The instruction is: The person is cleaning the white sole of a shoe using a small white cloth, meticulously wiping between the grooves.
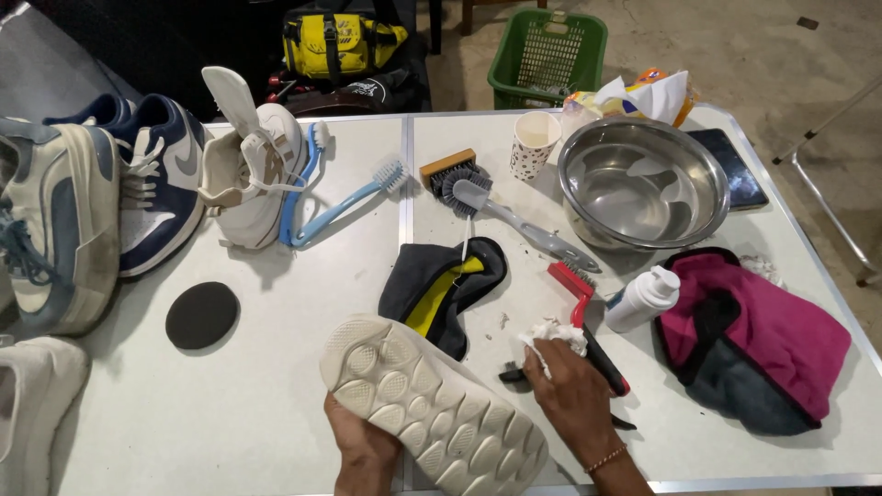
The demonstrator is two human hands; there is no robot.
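A person's left hand [363, 450] gripped a white shoe [432, 404] from below, sole facing up, at the near edge of the pale surface [276, 386]. The right hand [574, 395] pinched a crumpled white wipe [554, 335] just beside the sole. A red-handled brush [588, 317] lay under that hand, with a dark cloth with a yellow patch [446, 289] and a white bottle [641, 298] near. A steel bowl [643, 184] sat farther back.

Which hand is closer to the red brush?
The right hand. It holds a white wipe right beside the red brush, almost touching its handle. The left hand is farther away, under the white shoe that it holds sole-up.
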